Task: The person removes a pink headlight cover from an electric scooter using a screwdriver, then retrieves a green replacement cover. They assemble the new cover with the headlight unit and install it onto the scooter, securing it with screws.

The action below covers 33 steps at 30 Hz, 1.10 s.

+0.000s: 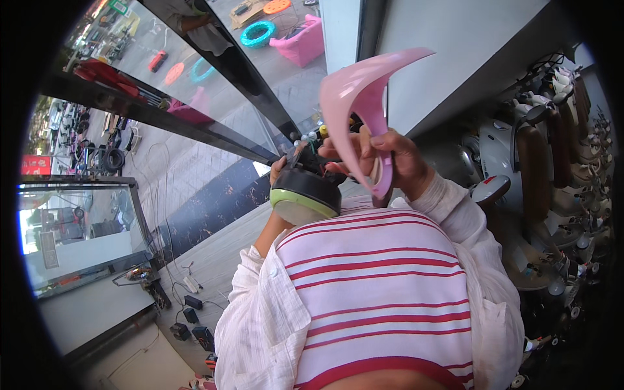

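Observation:
My left hand [281, 214] grips a round black-and-green device [304, 188] with a pale bottom, held in front of my striped top, with dark fittings above it partly hidden. My right hand [406, 159] is closed on a curved glossy pink plastic part [344, 107] held upright just right of the device. The part's tall curved top rises over my fingers, and its narrow lower end hangs close beside the black device. Some fingertips are hidden behind the pink part.
Scooters [494, 156] stand in a row along the right. Glass panes with dark frames [214, 140] and a display case [84, 221] are at the left; cables and adapters [192, 302] lie below. Beyond the glass are pink baskets [299, 42], tyres and a person [201, 29].

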Each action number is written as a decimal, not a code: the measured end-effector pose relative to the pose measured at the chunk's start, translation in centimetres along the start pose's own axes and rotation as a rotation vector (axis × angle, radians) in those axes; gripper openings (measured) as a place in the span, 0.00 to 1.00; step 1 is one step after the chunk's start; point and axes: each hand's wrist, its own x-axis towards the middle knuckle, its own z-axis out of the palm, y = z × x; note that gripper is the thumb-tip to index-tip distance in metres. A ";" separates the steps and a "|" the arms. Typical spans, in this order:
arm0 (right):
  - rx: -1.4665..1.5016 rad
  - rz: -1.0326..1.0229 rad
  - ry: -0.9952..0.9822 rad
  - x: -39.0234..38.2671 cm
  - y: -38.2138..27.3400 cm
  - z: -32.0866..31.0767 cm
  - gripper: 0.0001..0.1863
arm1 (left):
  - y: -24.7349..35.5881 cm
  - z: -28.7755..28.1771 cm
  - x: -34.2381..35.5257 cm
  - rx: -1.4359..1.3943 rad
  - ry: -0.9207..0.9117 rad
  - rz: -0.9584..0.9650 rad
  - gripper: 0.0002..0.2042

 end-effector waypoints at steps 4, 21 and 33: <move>0.009 -0.016 0.047 -0.6 -0.4 0.4 0.15 | 0.4 0.9 1.3 -0.034 -0.189 -0.012 0.26; -0.231 0.078 0.174 -2.2 -1.0 0.2 0.13 | -1.4 2.2 1.1 0.262 0.283 0.294 0.14; -0.359 0.085 0.167 -5.1 0.9 -2.5 0.12 | 2.0 8.9 -5.6 1.725 -0.016 0.381 0.26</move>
